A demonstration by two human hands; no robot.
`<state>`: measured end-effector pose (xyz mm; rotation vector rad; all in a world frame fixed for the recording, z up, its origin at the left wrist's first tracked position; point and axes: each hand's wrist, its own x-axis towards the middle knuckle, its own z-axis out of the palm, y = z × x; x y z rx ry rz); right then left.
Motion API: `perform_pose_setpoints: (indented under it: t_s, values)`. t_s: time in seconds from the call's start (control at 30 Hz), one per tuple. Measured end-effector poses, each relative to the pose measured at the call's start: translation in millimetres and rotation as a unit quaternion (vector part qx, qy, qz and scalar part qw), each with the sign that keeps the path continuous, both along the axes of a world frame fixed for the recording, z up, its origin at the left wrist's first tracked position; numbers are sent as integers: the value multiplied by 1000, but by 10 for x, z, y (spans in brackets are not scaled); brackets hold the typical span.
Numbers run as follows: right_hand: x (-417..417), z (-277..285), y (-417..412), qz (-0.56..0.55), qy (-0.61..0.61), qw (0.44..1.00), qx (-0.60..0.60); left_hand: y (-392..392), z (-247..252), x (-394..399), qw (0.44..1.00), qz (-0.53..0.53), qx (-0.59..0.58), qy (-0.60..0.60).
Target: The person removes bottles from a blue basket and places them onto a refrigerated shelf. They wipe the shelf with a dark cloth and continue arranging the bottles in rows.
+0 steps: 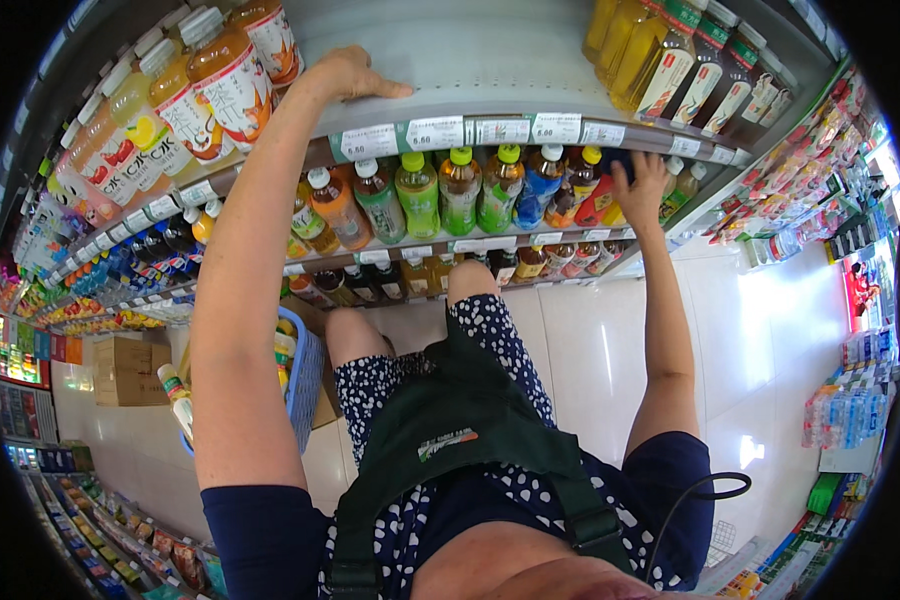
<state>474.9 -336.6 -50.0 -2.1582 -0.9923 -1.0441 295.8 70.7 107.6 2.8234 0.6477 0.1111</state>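
My left hand (356,75) rests on the bare grey top shelf (457,56), fingers apart and holding nothing. Large tea bottles (229,82) stand just left of it. Lower down on the right, my right hand (641,187) reaches in under the top shelf's price rail (514,131). Its thumb and fingers hold a dark blue cloth-like item (616,163), partly hidden by the hand and the rail. Beside this hand is a red-labelled bottle (594,204) in a row of drink bottles. Green-capped bottles (460,187) stand farther left in that row.
Tall tea bottles (656,64) fill the top shelf's right end. A blue plastic basket (307,382) holding bottles is on the floor at my left, partly behind my arm. Farther left sits a cardboard box (130,370). Water packs (844,416) are stacked at the far right.
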Motion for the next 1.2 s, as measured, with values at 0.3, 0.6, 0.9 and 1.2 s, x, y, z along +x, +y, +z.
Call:
perform_pose_setpoints:
  t_s: [0.3,0.6,0.9,1.2]
  values:
    - [-98,214,-1,-140,0,982,-125,-63,96,-44,999,11,-8,49]
    - [-112,279,-267,-105,49,980,-160,-92,143,-28,999,-10,-27,35]
    - [-175,213,-461,-38,10,989,-146,-231,201,-99,998,23,-51,16]
    - [-656,-158,-708,-55,30,998,-2,-166,138,-71,997,10,-72,-6]
